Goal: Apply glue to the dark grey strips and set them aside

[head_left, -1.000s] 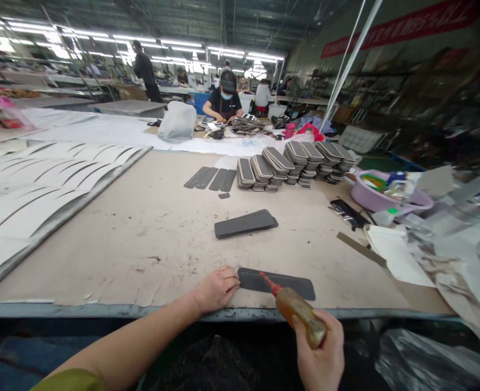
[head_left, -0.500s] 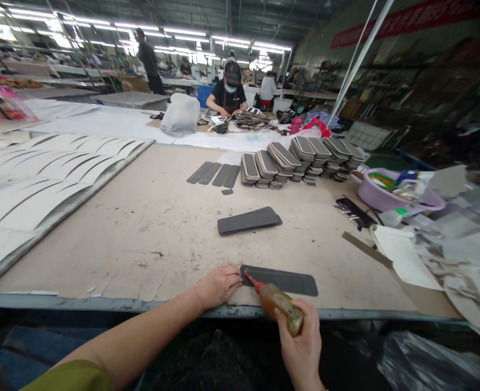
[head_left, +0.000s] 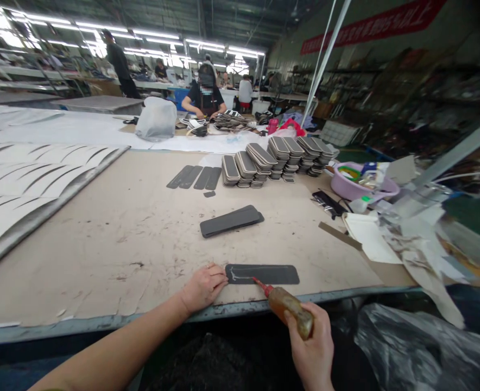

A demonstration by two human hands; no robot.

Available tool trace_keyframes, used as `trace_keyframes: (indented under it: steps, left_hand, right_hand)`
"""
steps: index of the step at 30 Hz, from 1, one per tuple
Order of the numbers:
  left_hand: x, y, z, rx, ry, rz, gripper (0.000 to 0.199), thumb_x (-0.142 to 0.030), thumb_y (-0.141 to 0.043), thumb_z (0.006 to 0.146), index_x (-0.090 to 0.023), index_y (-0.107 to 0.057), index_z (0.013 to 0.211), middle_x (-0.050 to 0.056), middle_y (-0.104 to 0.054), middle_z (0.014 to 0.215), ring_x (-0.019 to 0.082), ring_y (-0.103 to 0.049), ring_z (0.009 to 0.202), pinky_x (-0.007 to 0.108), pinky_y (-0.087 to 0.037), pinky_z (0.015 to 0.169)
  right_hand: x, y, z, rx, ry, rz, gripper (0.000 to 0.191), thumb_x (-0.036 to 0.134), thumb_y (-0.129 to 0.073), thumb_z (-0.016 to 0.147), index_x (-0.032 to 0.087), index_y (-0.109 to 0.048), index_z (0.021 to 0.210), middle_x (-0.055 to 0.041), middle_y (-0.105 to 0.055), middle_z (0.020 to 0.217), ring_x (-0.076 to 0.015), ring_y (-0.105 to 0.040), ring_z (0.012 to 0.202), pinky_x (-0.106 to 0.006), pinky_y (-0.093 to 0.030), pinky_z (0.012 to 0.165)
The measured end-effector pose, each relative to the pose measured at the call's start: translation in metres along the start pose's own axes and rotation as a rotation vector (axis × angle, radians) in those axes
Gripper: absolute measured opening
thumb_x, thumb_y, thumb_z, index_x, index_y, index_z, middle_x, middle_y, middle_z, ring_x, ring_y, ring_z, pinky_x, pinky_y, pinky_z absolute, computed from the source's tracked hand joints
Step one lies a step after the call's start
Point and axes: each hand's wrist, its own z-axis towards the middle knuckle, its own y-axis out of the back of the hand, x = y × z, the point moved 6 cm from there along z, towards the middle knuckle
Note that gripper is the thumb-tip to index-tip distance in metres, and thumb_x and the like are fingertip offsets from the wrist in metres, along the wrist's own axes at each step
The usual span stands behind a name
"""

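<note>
A dark grey rounded strip (head_left: 278, 274) lies flat near the table's front edge, with a pale wet line of glue along its top edge, left end and part of the lower edge. My left hand (head_left: 206, 287) holds the strip's left end, its fingers closed together and pressed down there. In my right hand (head_left: 315, 342) is a brownish glue bottle (head_left: 289, 309), gripped round its body and tilted. Its red nozzle (head_left: 261, 284) touches the strip's lower edge, near the middle. Farther back, a small pile of similar dark strips (head_left: 231, 221) lies slightly fanned.
Stacks of pale-edged grey pieces (head_left: 260, 157) stand at the back, beside several flat dark strips (head_left: 195, 177). White slit sheets (head_left: 32, 190) cover the left. A purple basin (head_left: 362, 187) and papers (head_left: 374, 239) lie right. Across the table a co-worker (head_left: 205, 98) sits near a plastic bag (head_left: 156, 119).
The nozzle has moved from the strip's left end rightward along its lower edge, leaving a pale glue line. My left hand stays on the strip's end. The camera view has turned right.
</note>
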Motion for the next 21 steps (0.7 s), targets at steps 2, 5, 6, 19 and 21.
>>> trace_keyframes:
  steps: [2, 5, 6, 19, 21]
  left_hand:
    - [0.000, 0.000, 0.000, -0.017, -0.008, 0.011, 0.023, -0.018, -0.048, 0.094, -0.016, -0.069, 0.086, 0.006, -0.069, 0.087, 0.016, -0.061, 0.085, 0.033, -0.050, 0.082]
    - [0.000, 0.001, 0.000, -0.029, -0.019, 0.010, 0.021, -0.018, -0.050, 0.094, -0.016, -0.069, 0.087, 0.006, -0.069, 0.087, 0.016, -0.061, 0.085, 0.033, -0.050, 0.082]
    - [0.000, 0.001, 0.000, -0.029, -0.019, 0.008, 0.020, -0.018, -0.050, 0.093, -0.016, -0.069, 0.087, 0.006, -0.069, 0.087, 0.016, -0.061, 0.085, 0.033, -0.050, 0.082]
    - [-0.003, 0.002, 0.004, 0.032, -0.009, -0.006, 0.025, -0.016, -0.046, 0.094, -0.016, -0.069, 0.086, 0.007, -0.068, 0.087, 0.016, -0.059, 0.082, 0.032, -0.050, 0.078]
    - [-0.004, 0.002, 0.004, 0.039, -0.006, -0.007, 0.025, -0.016, -0.045, 0.094, -0.016, -0.070, 0.088, 0.007, -0.068, 0.088, 0.016, -0.059, 0.082, 0.033, -0.050, 0.078]
  right_hand:
    - [-0.009, 0.016, 0.002, -0.052, -0.009, -0.067, 0.030, 0.041, -0.064, 0.089, 0.017, -0.055, 0.104, -0.0085, -0.055, 0.097, -0.0232, -0.054, 0.088, -0.037, -0.044, 0.079]
    - [-0.017, 0.038, 0.006, -0.148, 0.006, -0.179, 0.032, 0.044, -0.064, 0.089, 0.015, -0.056, 0.102, -0.0093, -0.056, 0.093, -0.0237, -0.054, 0.086, -0.038, -0.044, 0.079]
    - [-0.017, 0.042, 0.007, -0.176, 0.020, -0.207, 0.032, 0.044, -0.065, 0.089, 0.015, -0.056, 0.101, -0.0095, -0.056, 0.092, -0.0239, -0.054, 0.085, -0.038, -0.044, 0.079]
    - [0.031, -0.035, -0.012, 0.119, 0.076, 0.143, 0.021, 0.024, -0.058, 0.092, 0.019, -0.052, 0.111, -0.0119, -0.050, 0.109, -0.0239, -0.055, 0.099, -0.040, -0.050, 0.081]
    - [0.028, -0.035, -0.013, 0.137, 0.076, 0.145, 0.021, 0.025, -0.058, 0.092, 0.019, -0.053, 0.111, -0.0115, -0.050, 0.108, -0.0234, -0.055, 0.098, -0.039, -0.050, 0.082]
